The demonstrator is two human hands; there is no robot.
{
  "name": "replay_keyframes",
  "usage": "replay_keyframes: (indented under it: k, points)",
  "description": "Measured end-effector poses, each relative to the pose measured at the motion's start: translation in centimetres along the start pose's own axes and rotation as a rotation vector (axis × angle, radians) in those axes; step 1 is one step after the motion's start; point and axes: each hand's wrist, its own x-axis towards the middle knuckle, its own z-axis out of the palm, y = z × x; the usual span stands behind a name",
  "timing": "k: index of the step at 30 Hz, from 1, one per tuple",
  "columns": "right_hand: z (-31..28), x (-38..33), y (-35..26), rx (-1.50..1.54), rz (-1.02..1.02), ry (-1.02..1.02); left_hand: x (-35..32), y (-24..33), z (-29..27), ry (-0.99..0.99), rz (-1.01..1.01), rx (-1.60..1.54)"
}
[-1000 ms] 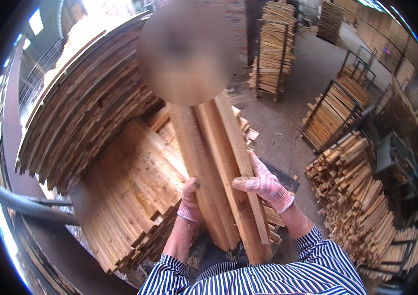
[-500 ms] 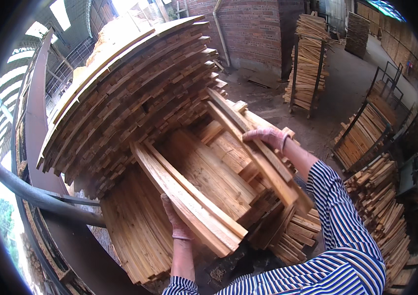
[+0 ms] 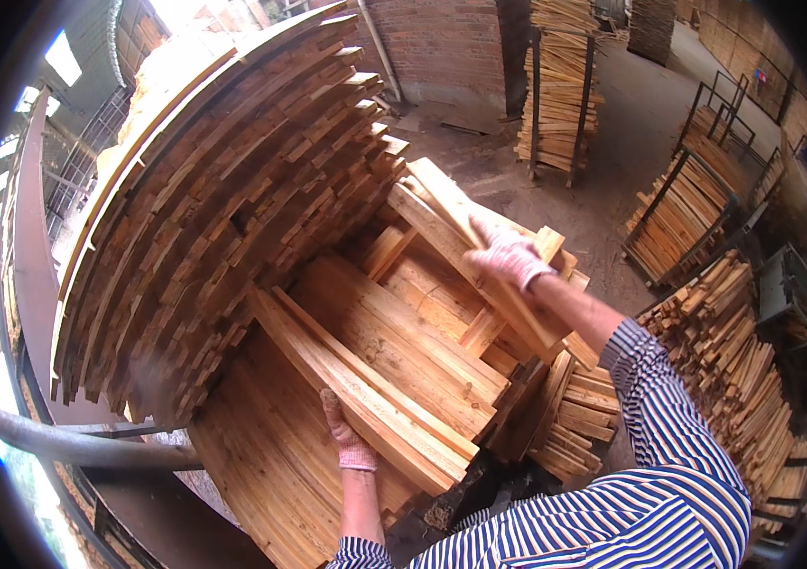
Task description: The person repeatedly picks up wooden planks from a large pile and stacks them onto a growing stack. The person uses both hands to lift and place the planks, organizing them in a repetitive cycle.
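Both hands wear pinkish work gloves. My left hand [image 3: 346, 434] is closed on the left edge of a pair of long wooden boards [image 3: 365, 394], tilted with their far ends against the big stack. To the right, my right hand [image 3: 508, 253] rests on top of other wooden boards [image 3: 441, 204], its fingers stretched and apart. The undersides of these boards and what lies beneath the hand are hidden. Between the hands, wide planks [image 3: 403, 346] lie side by side.
A tall stack of boards [image 3: 223, 190] rises ahead on the left. A metal pipe [image 3: 100, 448] runs at the left. Racks of wood strips [image 3: 560, 95] stand beyond, with loose strip piles [image 3: 731, 341] at the right. A brick wall [image 3: 441, 47] is at the back.
My right hand has loosened from the boards it gripped and now lies spread over them; those boards have settled lower. The left hand keeps its hold. The whole view has shifted slightly.
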Motion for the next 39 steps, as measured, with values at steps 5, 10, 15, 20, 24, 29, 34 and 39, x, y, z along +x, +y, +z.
replay_keyframes:
  k: [5, 10, 15, 20, 24, 29, 34, 39]
  points:
    - [5.4, -3.9, -4.0, -0.694, -0.032, 0.181, 0.0, 0.4, 1.2, -0.042, 0.028, -0.022]
    - [6.6, -3.2, -3.4, -0.741, -0.020, 0.030, 0.3, -0.2, 0.4, -0.016, -0.010, -0.042]
    - [5.2, -2.5, -5.9, -0.469, 0.101, -0.126, -0.4, 0.6, 1.5, -0.106, -0.120, -0.083]
    - [9.8, -2.0, -4.8, -0.200, -0.247, -0.112, 1.1, -0.3, 0.7, 0.033, -0.019, -0.007]
    - [9.0, -1.7, -4.8, -0.185, -0.169, -0.145, 0.6, -0.7, 0.6, 0.008, -0.034, -0.011]
    - [9.4, 1.0, 0.7, -0.690, -0.048, 0.350, 0.4, -0.3, 0.3, -0.006, 0.147, 0.142]
    - [5.0, 1.3, -0.5, -0.328, 0.136, -0.024, -0.3, 0.5, 1.9, -0.021, -0.091, -0.031]
    - [3.6, -7.1, -10.0, -0.253, 0.150, -0.184, -0.3, 1.0, 2.4, -0.318, -0.105, -0.083]
